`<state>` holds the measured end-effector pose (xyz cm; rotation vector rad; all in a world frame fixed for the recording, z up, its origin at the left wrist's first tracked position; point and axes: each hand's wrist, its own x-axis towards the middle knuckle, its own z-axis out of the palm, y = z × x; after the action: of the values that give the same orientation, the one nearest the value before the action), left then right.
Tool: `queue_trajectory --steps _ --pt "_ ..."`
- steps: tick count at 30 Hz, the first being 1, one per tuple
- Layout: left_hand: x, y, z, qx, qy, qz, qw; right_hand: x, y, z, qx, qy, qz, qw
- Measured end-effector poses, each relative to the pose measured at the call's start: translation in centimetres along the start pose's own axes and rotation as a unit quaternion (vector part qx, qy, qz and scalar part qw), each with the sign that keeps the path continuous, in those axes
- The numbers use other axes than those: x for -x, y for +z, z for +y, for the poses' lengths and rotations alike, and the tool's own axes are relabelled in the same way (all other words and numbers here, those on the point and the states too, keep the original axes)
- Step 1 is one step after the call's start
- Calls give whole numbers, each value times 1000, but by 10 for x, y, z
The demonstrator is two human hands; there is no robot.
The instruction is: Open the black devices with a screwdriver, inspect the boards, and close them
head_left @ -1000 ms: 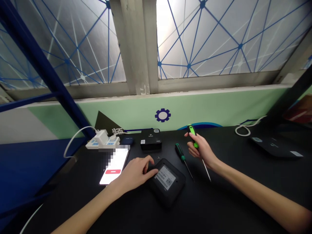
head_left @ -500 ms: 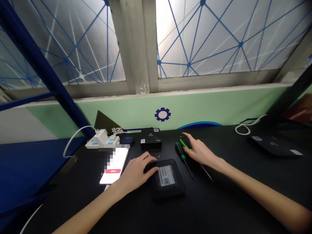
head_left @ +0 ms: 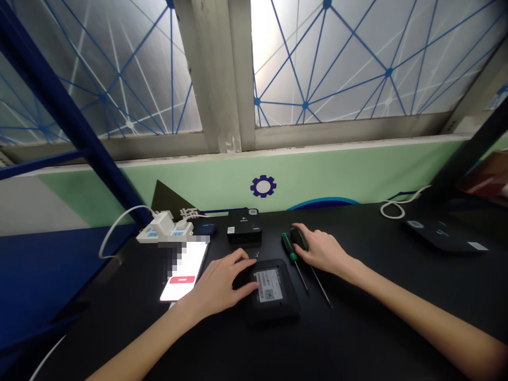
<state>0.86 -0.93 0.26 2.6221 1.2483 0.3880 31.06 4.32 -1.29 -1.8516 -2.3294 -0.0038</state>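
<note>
A black box-shaped device (head_left: 273, 309) with a white label on top lies on the dark table (head_left: 357, 338). My left hand (head_left: 220, 283) grips its left end, fingers over the far corner and thumb on the near side. My right hand (head_left: 322, 251) lies over the handle of a bright-green screwdriver (head_left: 298, 238), which rests flat on the table with its shaft pointing toward me. Just left of it, a second, dark-green screwdriver (head_left: 286, 244) lies untouched.
A lit phone (head_left: 183, 267) lies left of my left hand. Behind it are a white power strip (head_left: 162, 228) with a plugged-in charger, a small dark blue object (head_left: 205, 229) and a black box (head_left: 244, 228). A flat black device (head_left: 444, 235) and a white cable (head_left: 392, 209) lie far right.
My right hand lowered the bright-green screwdriver from upright in the air to flat on the table beside the other one. My left hand turned the black device so it sits squarer to me.
</note>
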Motion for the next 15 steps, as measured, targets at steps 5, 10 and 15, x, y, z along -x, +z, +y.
queue_trajectory --steps 5,10,15 --pt "0 2 0 10 -6 3 1000 3 -6 -4 -41 -24 44 998" --pt "0 2 0 14 -7 5 1000 7 -5 -13 -102 -59 63 991" --pt "-1 2 0 15 -4 8 1000 9 -1 -19 -109 -73 52 990"
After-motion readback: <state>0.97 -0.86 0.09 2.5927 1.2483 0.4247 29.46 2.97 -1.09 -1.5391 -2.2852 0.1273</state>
